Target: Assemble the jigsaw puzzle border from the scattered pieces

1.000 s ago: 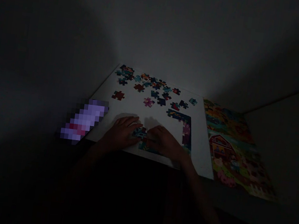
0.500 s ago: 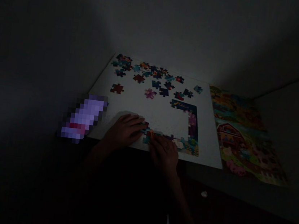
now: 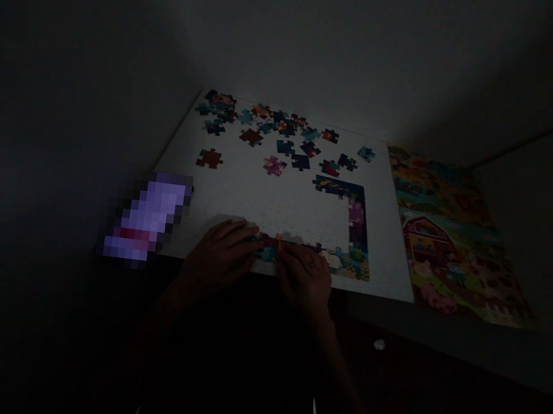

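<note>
While the left hand (image 3: pixel 221 250) lies palm down with its fingers lightly bent and close together, its fingertips meet the left end of the jigsaw border's bottom row (image 3: pixel 267 251). The right hand (image 3: pixel 306 274) curls over the same row just beside it, fingers half folded; whether either hand pinches a piece or only presses on it, I cannot tell in this dim light. From under the right hand, the joined border (image 3: pixel 358 220) runs past a white rabbit to the corner, turns up the right side and bends back along a short top edge. Beyond it on the white tabletop (image 3: pixel 232 195) lie a pink-purple piece (image 3: pixel 274 166), a reddish-brown piece (image 3: pixel 210 158) and, toward the far edge, a cluster of loose jigsaw pieces (image 3: pixel 286 127), some overlapping. Left of the left hand glows a pixelated rectangular object (image 3: pixel 152 212). At the table's right side is a farm-scene picture (image 3: pixel 431 259) with a red barn; a small white scrap (image 3: pixel 379 344) shows lower down.
</note>
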`<action>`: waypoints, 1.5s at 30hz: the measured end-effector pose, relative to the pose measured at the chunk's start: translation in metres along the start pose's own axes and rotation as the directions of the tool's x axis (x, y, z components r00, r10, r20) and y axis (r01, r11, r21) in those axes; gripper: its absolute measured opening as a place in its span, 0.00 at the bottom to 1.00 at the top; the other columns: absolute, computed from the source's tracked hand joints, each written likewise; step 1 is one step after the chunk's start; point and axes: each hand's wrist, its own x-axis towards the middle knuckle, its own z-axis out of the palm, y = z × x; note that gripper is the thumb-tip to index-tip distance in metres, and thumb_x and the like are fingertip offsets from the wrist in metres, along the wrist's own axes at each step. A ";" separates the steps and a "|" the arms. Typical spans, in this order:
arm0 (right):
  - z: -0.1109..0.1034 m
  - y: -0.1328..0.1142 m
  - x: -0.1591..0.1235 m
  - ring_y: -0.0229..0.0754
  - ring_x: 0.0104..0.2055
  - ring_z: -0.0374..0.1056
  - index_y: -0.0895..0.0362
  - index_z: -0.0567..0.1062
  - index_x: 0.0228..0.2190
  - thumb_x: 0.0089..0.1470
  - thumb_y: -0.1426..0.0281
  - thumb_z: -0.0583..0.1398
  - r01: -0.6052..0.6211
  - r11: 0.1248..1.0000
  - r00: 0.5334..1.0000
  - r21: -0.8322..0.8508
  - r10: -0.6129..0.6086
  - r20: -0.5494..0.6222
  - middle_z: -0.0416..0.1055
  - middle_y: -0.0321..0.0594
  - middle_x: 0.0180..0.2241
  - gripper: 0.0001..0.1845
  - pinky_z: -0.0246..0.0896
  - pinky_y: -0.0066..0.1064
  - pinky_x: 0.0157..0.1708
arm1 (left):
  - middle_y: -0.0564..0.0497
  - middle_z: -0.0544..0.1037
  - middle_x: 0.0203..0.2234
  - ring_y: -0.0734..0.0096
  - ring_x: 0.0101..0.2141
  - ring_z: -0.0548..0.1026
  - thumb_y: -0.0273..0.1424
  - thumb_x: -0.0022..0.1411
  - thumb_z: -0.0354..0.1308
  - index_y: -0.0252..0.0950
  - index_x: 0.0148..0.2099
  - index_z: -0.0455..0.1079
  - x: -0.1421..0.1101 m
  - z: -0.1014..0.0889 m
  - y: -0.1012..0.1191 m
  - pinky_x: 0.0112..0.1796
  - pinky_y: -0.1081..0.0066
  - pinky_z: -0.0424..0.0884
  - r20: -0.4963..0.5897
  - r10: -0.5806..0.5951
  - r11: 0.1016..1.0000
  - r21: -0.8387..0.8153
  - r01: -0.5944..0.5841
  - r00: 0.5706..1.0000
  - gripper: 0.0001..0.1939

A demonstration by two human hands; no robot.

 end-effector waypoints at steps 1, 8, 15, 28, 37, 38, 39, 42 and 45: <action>0.000 0.000 0.000 0.47 0.48 0.72 0.51 0.77 0.45 0.60 0.70 0.60 -0.002 1.000 1.000 0.000 0.002 0.005 0.78 0.41 0.46 0.12 0.63 0.41 0.47 | 0.48 0.75 0.55 0.57 0.59 0.68 0.32 0.66 0.55 0.44 0.55 0.72 0.001 0.000 0.000 0.59 0.49 0.65 -0.005 -0.008 1.000 -0.001 0.008 1.000 0.16; 0.000 0.000 0.000 0.46 0.47 0.71 0.52 0.77 0.44 0.61 0.70 0.60 0.005 1.000 1.000 -0.024 -0.005 0.000 0.78 0.41 0.45 0.11 0.62 0.39 0.47 | 0.47 0.75 0.53 0.56 0.55 0.70 0.30 0.64 0.55 0.42 0.53 0.72 0.000 0.000 0.003 0.56 0.51 0.67 -0.041 0.008 1.000 0.015 -0.008 0.999 0.16; 0.000 0.000 0.000 0.47 0.48 0.71 0.52 0.77 0.45 0.59 0.70 0.60 -0.010 1.000 1.000 -0.008 0.010 0.030 0.78 0.42 0.46 0.12 0.61 0.40 0.47 | 0.48 0.75 0.53 0.57 0.55 0.70 0.31 0.64 0.54 0.44 0.53 0.72 0.001 0.001 0.004 0.56 0.52 0.67 -0.024 -0.006 1.000 0.016 0.006 1.000 0.16; 0.000 0.001 0.001 0.47 0.48 0.70 0.51 0.77 0.46 0.61 0.70 0.59 0.000 1.000 1.000 -0.006 0.001 0.025 0.77 0.41 0.46 0.12 0.62 0.41 0.46 | 0.47 0.74 0.54 0.57 0.55 0.70 0.31 0.66 0.53 0.43 0.53 0.72 0.002 0.002 0.007 0.54 0.54 0.68 -0.042 0.019 0.998 0.062 -0.017 0.999 0.15; -0.001 0.000 0.002 0.47 0.47 0.70 0.53 0.77 0.43 0.60 0.70 0.60 -0.001 1.000 1.000 -0.006 0.001 0.026 0.78 0.42 0.45 0.09 0.62 0.40 0.45 | 0.45 0.74 0.55 0.56 0.56 0.69 0.30 0.66 0.53 0.42 0.53 0.72 0.004 0.001 0.007 0.55 0.53 0.67 -0.015 0.062 0.989 0.136 -0.059 0.998 0.15; -0.001 -0.001 0.002 0.47 0.47 0.70 0.53 0.77 0.43 0.60 0.70 0.60 -0.001 1.000 1.000 -0.010 0.002 0.026 0.78 0.42 0.45 0.09 0.62 0.40 0.45 | 0.45 0.74 0.55 0.56 0.56 0.69 0.30 0.66 0.52 0.42 0.53 0.72 0.005 0.002 0.007 0.56 0.53 0.67 -0.021 0.069 0.987 0.144 -0.065 0.997 0.15; -0.001 -0.001 0.002 0.47 0.47 0.70 0.53 0.77 0.42 0.60 0.70 0.60 0.000 1.000 1.000 -0.014 0.001 0.025 0.78 0.42 0.45 0.09 0.62 0.40 0.45 | 0.44 0.74 0.55 0.56 0.56 0.69 0.30 0.67 0.52 0.42 0.54 0.72 0.005 0.002 0.007 0.56 0.53 0.67 -0.028 0.076 0.986 0.150 -0.071 0.997 0.15; 0.000 -0.001 0.002 0.47 0.46 0.70 0.54 0.77 0.42 0.61 0.70 0.59 0.005 1.000 1.000 -0.022 -0.005 0.022 0.78 0.42 0.45 0.08 0.62 0.40 0.45 | 0.44 0.73 0.55 0.57 0.56 0.69 0.30 0.67 0.52 0.42 0.54 0.71 0.003 0.003 0.006 0.55 0.54 0.68 -0.051 0.088 0.983 0.164 -0.079 0.995 0.15; 0.000 0.000 0.002 0.47 0.47 0.70 0.53 0.76 0.45 0.61 0.70 0.59 -0.002 1.000 0.999 -0.019 0.003 0.041 0.77 0.42 0.46 0.10 0.62 0.40 0.45 | 0.44 0.74 0.54 0.58 0.53 0.71 0.30 0.67 0.53 0.41 0.56 0.70 0.000 0.004 0.005 0.50 0.57 0.72 -0.103 0.120 0.979 0.179 -0.101 0.987 0.16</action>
